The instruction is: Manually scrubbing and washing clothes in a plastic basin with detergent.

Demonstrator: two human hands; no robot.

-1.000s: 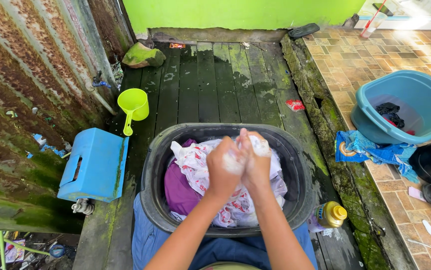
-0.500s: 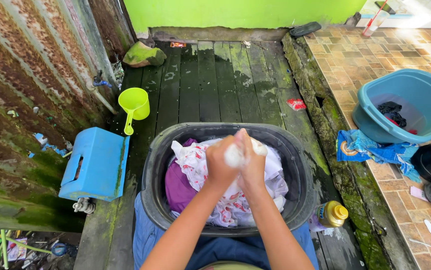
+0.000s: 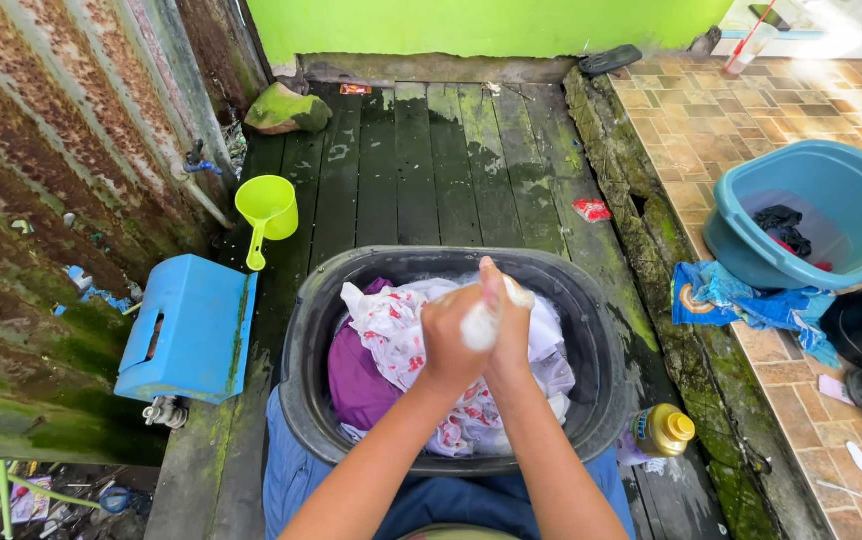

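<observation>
Both hands have drawn tighter together since a second ago, when the right one sat a bit higher and apart; now left hand and right hand are pressed palm to palm, fingers closed around a soapy wad of white cloth squeezed between them. Hands are over the middle of one black tub, same spot as before. Cloth trails down into the tub.

Inside the tub: one white garment with red print, one purple garment at the left side, both wet and bunched. Tub rests against the person's blue-clad lap.

Around it, counted:
- one blue plastic stool, tipped on its side, just left of the tub
- one lime green scoop with handle, on the wet wooden deck beyond the stool
- one yellow-capped bottle, just right of the tub
- one teal basin on the tiled floor at right, dark and red clothes inside
- one blue patterned cloth lying at the basin's foot
- one small red wrapper on the deck
- one mossy stone at the far left corner
- one tap on the rusty corrugated wall

Nothing else has shifted.
</observation>
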